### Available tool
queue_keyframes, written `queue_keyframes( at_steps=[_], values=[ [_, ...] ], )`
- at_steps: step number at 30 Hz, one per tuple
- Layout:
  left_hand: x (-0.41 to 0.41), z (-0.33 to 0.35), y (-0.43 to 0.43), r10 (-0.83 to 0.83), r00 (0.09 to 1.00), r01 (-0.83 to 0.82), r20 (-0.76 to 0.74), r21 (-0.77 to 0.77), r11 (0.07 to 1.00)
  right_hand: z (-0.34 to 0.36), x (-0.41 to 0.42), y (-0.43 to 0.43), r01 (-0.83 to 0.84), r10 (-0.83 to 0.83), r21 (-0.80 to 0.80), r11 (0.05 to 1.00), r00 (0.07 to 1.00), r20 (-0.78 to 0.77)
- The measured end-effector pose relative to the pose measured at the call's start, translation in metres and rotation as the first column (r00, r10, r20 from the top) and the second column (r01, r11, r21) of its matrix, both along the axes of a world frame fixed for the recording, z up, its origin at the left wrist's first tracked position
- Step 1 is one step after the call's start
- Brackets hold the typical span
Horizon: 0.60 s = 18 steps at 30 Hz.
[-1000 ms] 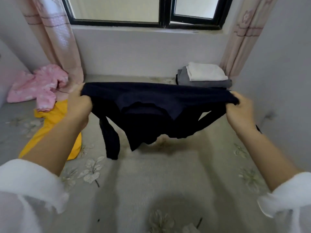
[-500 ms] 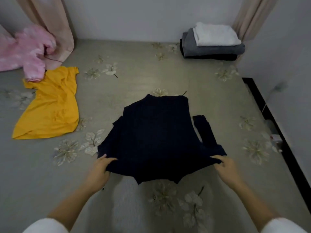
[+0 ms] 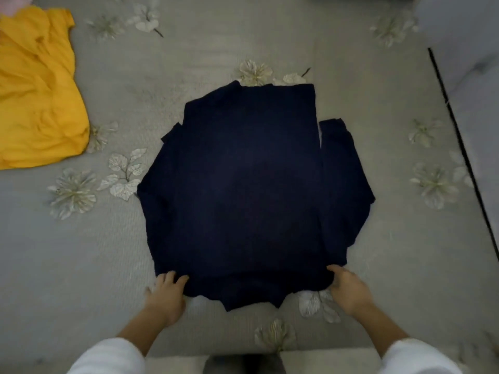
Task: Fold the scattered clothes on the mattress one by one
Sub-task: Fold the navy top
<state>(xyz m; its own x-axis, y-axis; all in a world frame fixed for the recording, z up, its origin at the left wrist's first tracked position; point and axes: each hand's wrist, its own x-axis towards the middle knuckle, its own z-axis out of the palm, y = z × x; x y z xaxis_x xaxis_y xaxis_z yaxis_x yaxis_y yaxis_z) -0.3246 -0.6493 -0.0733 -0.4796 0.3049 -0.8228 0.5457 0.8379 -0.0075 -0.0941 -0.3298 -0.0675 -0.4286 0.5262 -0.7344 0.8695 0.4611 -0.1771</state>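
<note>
Navy top [image 3: 243,184] lies flat; left hand [image 3: 164,295] touches, right hand [image 3: 351,290] pinches it.

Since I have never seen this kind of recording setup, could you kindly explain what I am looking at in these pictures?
There is no machine here. A person folds clothes with bare hands, and a wide-angle camera worn on their head looks forward and down, so every picture is their own view. The grey, flower-patterned mattress fills the frame. A dark navy garment lies spread flat in the middle, with one sleeve beside its right edge. The right hand grips the near right corner, thumb on top. The left hand touches the near left corner, though whether it pinches the cloth is unclear. A yellow garment lies rumpled and unfolded at the far left.
</note>
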Motion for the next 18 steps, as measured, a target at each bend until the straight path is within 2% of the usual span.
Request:
queue_keyframes(
  at_steps=[2, 4, 5, 7, 9, 10, 11, 12, 13, 14, 16, 18],
  values=[
    [0.011, -0.009, 0.005, 0.238, 0.968, -0.222, -0.082, 0.163, 0.961, -0.007, -0.001, -0.011, 0.236, -0.235, 0.003, 0.972, 0.967, -0.097],
    [0.023, -0.013, 0.015, 0.541, 0.841, -0.530, 0.026, 0.244, 0.812, -0.013, -0.007, -0.025, 0.482, -0.481, -0.027, 0.876, 0.867, -0.132],
    [0.030, -0.016, 0.020, 0.675, 0.728, -0.684, 0.117, 0.193, 0.704, -0.016, -0.011, -0.033, 0.589, -0.595, -0.082, 0.804, 0.797, -0.107],
    [0.045, -0.025, 0.028, 0.881, 0.394, -0.919, 0.261, 0.106, 0.380, -0.024, -0.021, -0.051, 0.763, -0.787, -0.248, 0.597, 0.617, 0.003],
    [0.058, -0.033, 0.039, 0.936, 0.068, -0.989, 0.346, 0.146, 0.018, -0.034, -0.029, -0.068, 0.852, -0.894, -0.351, 0.389, 0.442, 0.081],
    [0.064, -0.033, 0.045, 0.919, -0.046, -0.976, 0.392, 0.180, -0.126, -0.040, -0.033, -0.073, 0.873, -0.923, -0.362, 0.326, 0.377, 0.080],
    [0.068, -0.033, 0.051, 0.894, -0.123, -0.954, 0.430, 0.196, -0.225, -0.046, -0.034, -0.077, 0.891, -0.943, -0.353, 0.285, 0.327, 0.064],
    [0.070, -0.032, 0.056, 0.877, -0.173, -0.937, 0.449, 0.198, -0.286, -0.048, -0.035, -0.079, 0.904, -0.959, -0.347, 0.249, 0.281, 0.046],
    [0.072, -0.030, 0.059, 0.870, -0.196, -0.932, 0.452, 0.189, -0.308, -0.051, -0.034, -0.081, 0.913, -0.966, -0.336, 0.233, 0.258, 0.032],
    [0.073, -0.027, 0.061, 0.871, -0.211, -0.931, 0.444, 0.180, -0.317, -0.051, -0.031, -0.081, 0.912, -0.957, -0.303, 0.277, 0.291, 0.001],
    [0.073, -0.027, 0.056, 0.893, -0.230, -0.941, 0.387, 0.146, -0.305, -0.049, -0.023, -0.080, 0.851, -0.867, -0.169, 0.497, 0.496, -0.049],
    [0.072, -0.027, 0.047, 0.911, -0.248, -0.953, 0.330, 0.083, -0.290, -0.045, -0.016, -0.079, 0.766, -0.770, -0.092, 0.636, 0.637, -0.020]
  ],
)
